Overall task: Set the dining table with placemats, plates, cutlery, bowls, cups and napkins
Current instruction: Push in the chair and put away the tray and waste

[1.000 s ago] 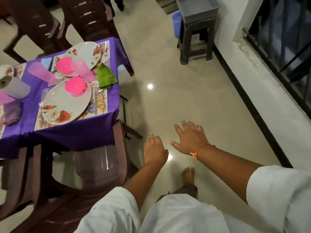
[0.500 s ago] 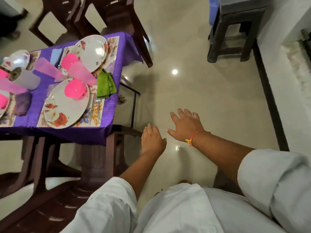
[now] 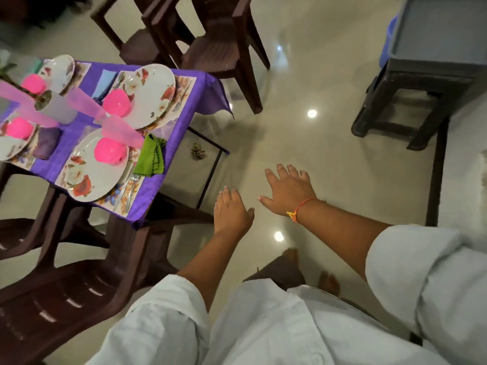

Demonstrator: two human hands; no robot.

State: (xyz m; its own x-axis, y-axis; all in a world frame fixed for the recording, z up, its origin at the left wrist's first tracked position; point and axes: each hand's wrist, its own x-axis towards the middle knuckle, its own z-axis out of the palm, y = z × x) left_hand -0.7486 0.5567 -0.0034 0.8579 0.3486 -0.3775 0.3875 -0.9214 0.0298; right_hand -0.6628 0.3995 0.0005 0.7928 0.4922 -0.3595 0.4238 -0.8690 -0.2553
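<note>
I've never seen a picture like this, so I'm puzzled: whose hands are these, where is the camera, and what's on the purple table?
The camera sits on a person's head and looks down, so you see their own arms. The left hand and the right hand, with an orange thread at its wrist, are open above the floor and hold nothing. On the purple-clothed table are white flowered plates, round pink bowls, see-through pink cups, a folded green napkin and metal cutlery.

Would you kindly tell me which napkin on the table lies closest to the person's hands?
The green napkin, beside the nearest plate; the purple napkin and the blue napkin lie farther away, deeper into the table.
</note>
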